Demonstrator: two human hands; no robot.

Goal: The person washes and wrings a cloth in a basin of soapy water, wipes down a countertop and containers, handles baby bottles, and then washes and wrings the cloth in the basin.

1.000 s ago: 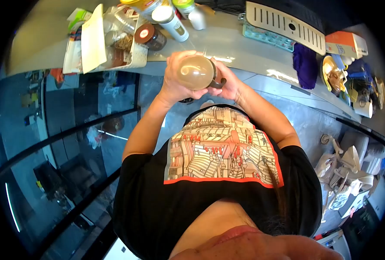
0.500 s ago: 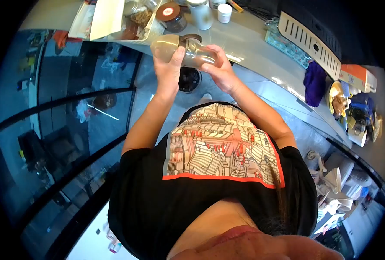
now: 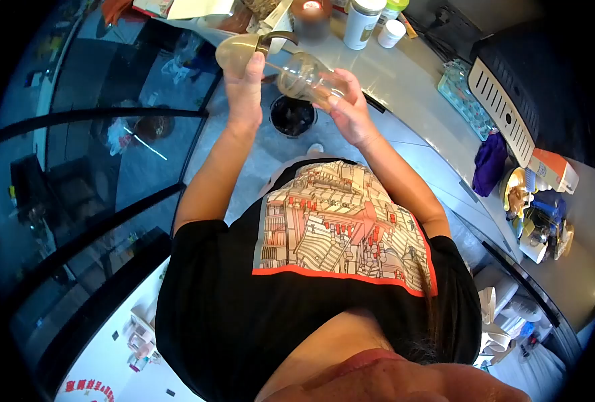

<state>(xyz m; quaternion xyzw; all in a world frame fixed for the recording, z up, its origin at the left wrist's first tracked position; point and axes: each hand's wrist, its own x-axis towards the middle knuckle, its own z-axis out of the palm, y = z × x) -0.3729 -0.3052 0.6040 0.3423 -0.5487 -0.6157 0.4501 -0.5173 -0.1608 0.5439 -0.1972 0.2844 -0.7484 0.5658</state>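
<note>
My left hand [image 3: 245, 90] is closed around a tan, see-through domed bottle top [image 3: 234, 52] with a dark curved handle [image 3: 281, 37] on its side. My right hand [image 3: 349, 107] grips a clear bottle [image 3: 300, 75], its fingers wrapped about the lower end. Bottle and top are separated by a small gap, held tilted over the floor in front of the counter edge. A thin, pale straw-like piece shows between them; I cannot make out which part it belongs to.
On the counter [image 3: 405, 100] stand a dark jar [image 3: 311, 21], a white canister [image 3: 362, 25] and a small white tub [image 3: 391, 33]. A dark slotted machine [image 3: 505, 100] and purple cloth [image 3: 490, 163] are to the right. Below my hands is a black bin [image 3: 293, 116]; glass panels line the left.
The domed top has come apart from the bottle. My left hand has moved left with the top, while my right hand holds the bottle further to the right. The view has shifted slightly.
</note>
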